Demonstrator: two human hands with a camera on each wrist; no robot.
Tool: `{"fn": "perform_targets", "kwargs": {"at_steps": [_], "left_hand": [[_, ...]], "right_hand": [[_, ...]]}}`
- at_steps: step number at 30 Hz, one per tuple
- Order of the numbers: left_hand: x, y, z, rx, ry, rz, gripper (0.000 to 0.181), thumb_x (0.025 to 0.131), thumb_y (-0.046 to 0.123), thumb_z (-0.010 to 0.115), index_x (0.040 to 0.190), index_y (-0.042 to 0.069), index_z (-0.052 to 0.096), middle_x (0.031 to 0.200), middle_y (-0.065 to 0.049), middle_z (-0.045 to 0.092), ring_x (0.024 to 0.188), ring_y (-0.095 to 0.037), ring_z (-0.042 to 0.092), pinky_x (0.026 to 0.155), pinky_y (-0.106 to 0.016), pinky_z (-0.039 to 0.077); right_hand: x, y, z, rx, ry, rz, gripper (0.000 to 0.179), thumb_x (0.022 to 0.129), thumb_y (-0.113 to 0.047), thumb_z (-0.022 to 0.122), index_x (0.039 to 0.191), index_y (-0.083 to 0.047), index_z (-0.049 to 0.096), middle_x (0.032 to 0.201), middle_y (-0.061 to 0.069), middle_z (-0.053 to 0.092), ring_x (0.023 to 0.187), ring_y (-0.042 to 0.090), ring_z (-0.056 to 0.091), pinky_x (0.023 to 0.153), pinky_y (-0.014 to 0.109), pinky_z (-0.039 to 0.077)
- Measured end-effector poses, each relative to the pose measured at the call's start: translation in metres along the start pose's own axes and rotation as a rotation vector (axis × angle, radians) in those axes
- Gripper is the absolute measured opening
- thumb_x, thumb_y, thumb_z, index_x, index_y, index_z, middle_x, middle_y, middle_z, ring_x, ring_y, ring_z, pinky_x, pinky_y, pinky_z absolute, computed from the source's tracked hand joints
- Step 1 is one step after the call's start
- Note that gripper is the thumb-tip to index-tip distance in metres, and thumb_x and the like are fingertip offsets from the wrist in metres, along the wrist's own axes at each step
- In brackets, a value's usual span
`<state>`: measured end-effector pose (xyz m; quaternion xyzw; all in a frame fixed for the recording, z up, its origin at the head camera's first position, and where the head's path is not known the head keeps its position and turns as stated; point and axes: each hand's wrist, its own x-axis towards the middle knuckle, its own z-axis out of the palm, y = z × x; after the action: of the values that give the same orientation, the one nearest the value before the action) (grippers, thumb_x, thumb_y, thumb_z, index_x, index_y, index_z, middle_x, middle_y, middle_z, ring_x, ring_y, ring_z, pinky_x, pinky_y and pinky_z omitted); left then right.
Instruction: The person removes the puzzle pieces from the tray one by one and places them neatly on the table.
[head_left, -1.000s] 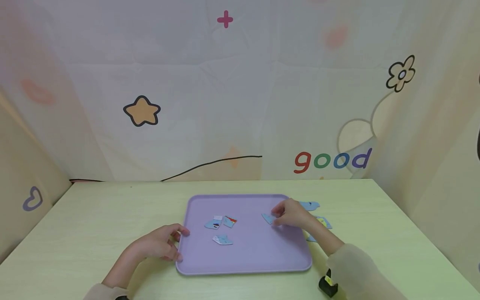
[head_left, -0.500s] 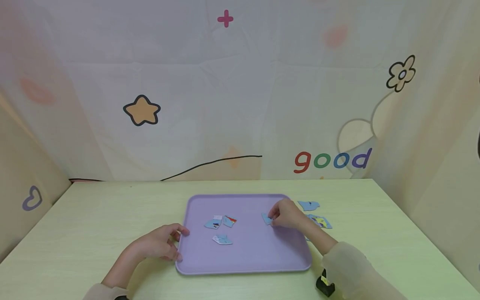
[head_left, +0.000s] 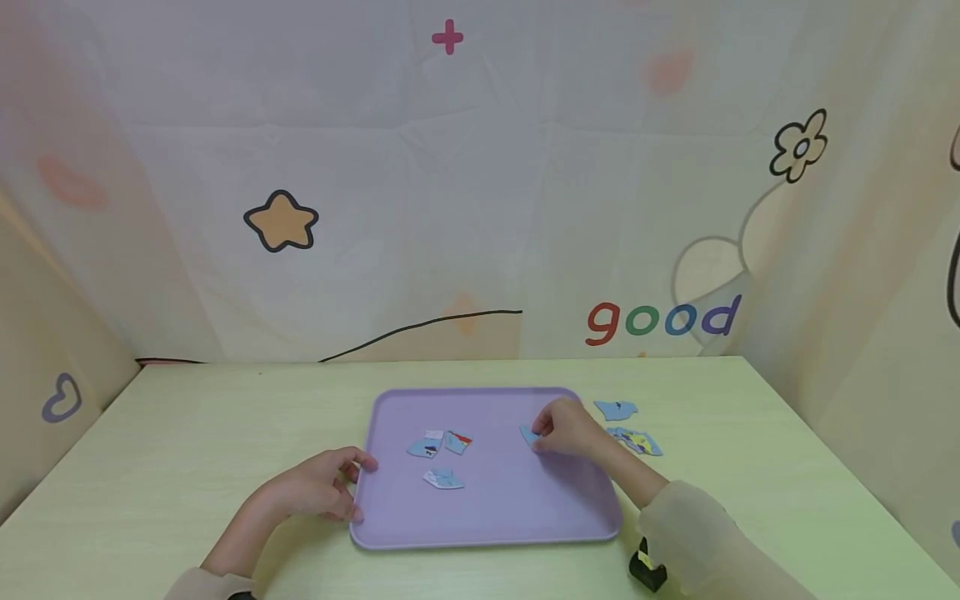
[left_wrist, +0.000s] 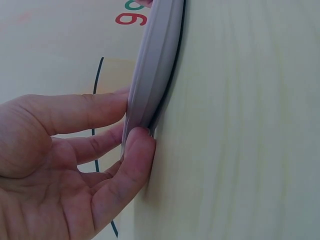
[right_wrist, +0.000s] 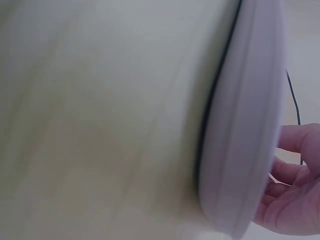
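Note:
A purple tray (head_left: 487,517) lies on the table. My left hand (head_left: 318,485) holds its left edge; in the left wrist view, fingers and thumb (left_wrist: 137,155) meet the tray's rim (left_wrist: 155,65). Over the right half of the tray, my right hand (head_left: 572,429) pinches a light blue puzzle piece (head_left: 527,435) between thumb and fingers, its right part covered by them. On the left half lie a blue-and-white puzzle piece (head_left: 424,448), one with a red patch (head_left: 457,442), and a third (head_left: 444,479) nearer to me. The right wrist view shows the tray's side (right_wrist: 240,125) covering part of the hand.
Right of the tray, on the table (head_left: 750,500), lie a blue puzzle piece (head_left: 617,410) and a yellow-and-blue one (head_left: 637,442), partly behind my right forearm. A printed cloth (head_left: 375,208) hangs at the table's back edge.
My right hand has shifted slightly left over the tray with the light blue puzzle piece, showing more of the pieces on the table. My left hand stays at the tray's edge.

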<state>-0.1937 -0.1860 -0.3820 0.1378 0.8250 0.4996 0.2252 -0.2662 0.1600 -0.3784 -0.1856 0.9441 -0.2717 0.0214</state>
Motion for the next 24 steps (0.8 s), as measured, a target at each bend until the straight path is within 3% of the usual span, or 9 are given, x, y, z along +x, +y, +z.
{"fn": "perform_targets", "kwargs": {"at_steps": [9,17,24], "left_hand": [[0.0008,-0.0014,-0.0014,0.002,-0.002,0.003,0.054,0.068,-0.008,0.069,0.117,-0.005,0.046,0.095,-0.014,0.040,0.069,-0.019,0.052,0.057,-0.028,0.044],[0.0004,-0.0007,-0.0007,0.002,0.005,-0.007,0.054,0.068,-0.008,0.070,0.117,-0.005,0.046,0.095,-0.014,0.040,0.069,-0.020,0.052,0.058,-0.029,0.044],[-0.0003,0.0000,-0.0012,0.016,0.000,0.009,0.055,0.068,-0.007,0.070,0.117,-0.005,0.046,0.095,-0.014,0.040,0.069,-0.019,0.052,0.057,-0.027,0.044]], "right_hand": [[0.0007,-0.0016,-0.0002,-0.014,0.001,-0.046,0.016,0.063,0.001,0.076,0.073,0.000,0.063,0.067,0.001,0.056,0.064,0.010,0.048,0.061,0.023,0.043],[0.0005,0.0020,-0.0010,0.114,-0.036,-0.097,0.015,0.062,0.008,0.072,0.072,0.001,0.062,0.066,0.002,0.055,0.063,0.009,0.046,0.058,0.022,0.042],[0.0012,0.0072,-0.0003,0.216,-0.084,0.027,0.011,0.068,0.006,0.071,0.077,0.003,0.069,0.069,0.004,0.064,0.058,0.007,0.051,0.055,0.021,0.046]]}}
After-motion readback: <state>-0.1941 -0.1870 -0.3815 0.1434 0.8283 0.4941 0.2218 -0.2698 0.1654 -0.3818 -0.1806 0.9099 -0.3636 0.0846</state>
